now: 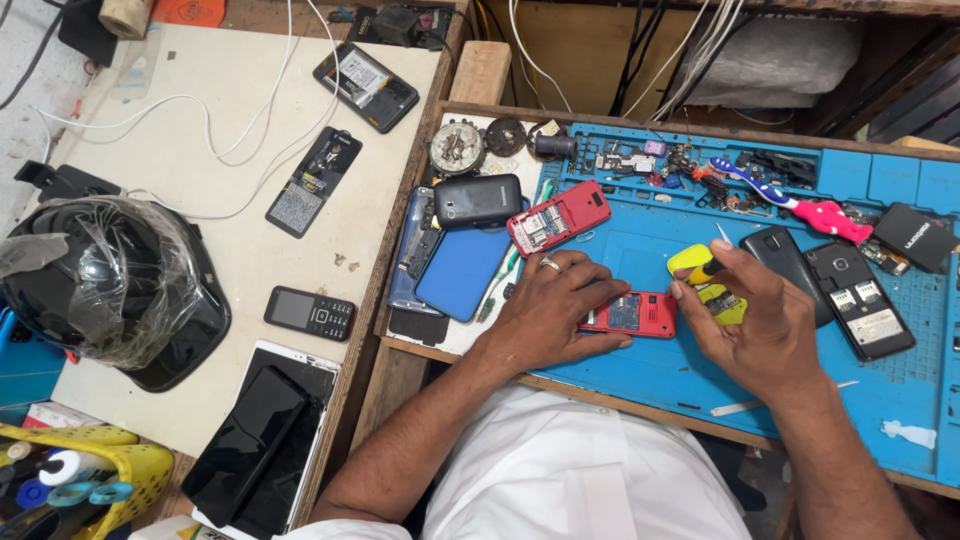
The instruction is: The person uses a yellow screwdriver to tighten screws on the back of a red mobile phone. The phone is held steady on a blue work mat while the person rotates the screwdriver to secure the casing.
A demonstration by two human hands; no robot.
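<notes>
Two hands: left hand on red phone, right hand gripping yellow screwdriver.

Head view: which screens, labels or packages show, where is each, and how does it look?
Small keypad phone: left table, dark unlit screen.
Large slab phone: near-left edge, glossy black screen.
Opened phone: far left table, white label inside.
Black box: far right on blue mat, light lettering.

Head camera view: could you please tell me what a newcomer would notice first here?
The blue work mat, at the right, strewn with opened phones. At its middle the left hand presses down a small red phone while the right hand holds a yellow-handled tool. A plastic-wrapped black helmet sits far left.
</notes>
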